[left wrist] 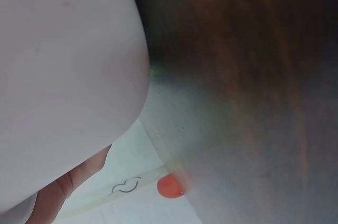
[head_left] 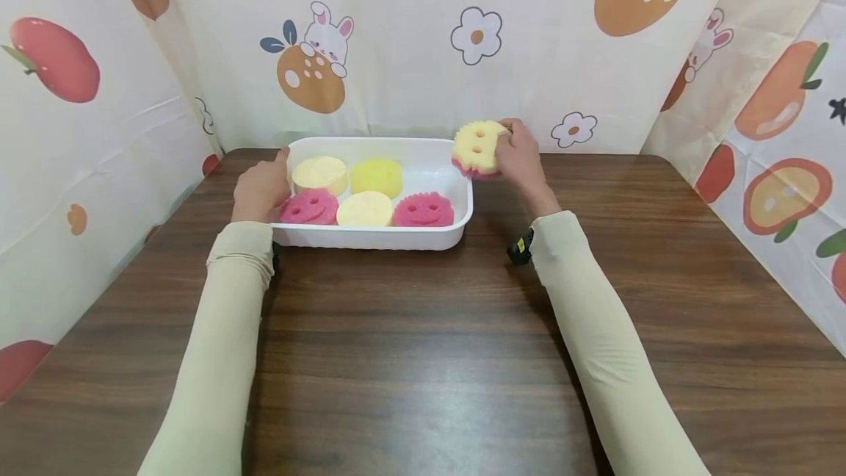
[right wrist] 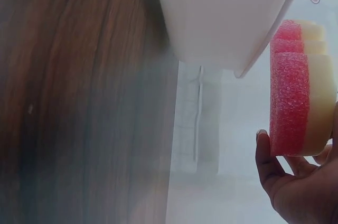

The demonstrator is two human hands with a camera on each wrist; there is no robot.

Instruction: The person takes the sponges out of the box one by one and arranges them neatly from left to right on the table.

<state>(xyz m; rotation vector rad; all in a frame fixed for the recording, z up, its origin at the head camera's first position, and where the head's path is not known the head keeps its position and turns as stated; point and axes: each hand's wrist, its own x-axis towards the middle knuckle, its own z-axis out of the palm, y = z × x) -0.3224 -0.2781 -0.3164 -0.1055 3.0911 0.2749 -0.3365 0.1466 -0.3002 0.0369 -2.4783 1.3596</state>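
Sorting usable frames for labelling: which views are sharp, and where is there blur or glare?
Head view: sharp, with soft glare on the table. Left wrist view: blurred, the tray too close. Right wrist view: table hazy, sponge fairly crisp.

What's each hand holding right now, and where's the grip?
Right hand grips the two-layer sponge by its edge, above the tray's right end. Left hand holds the white tray at its left rim.
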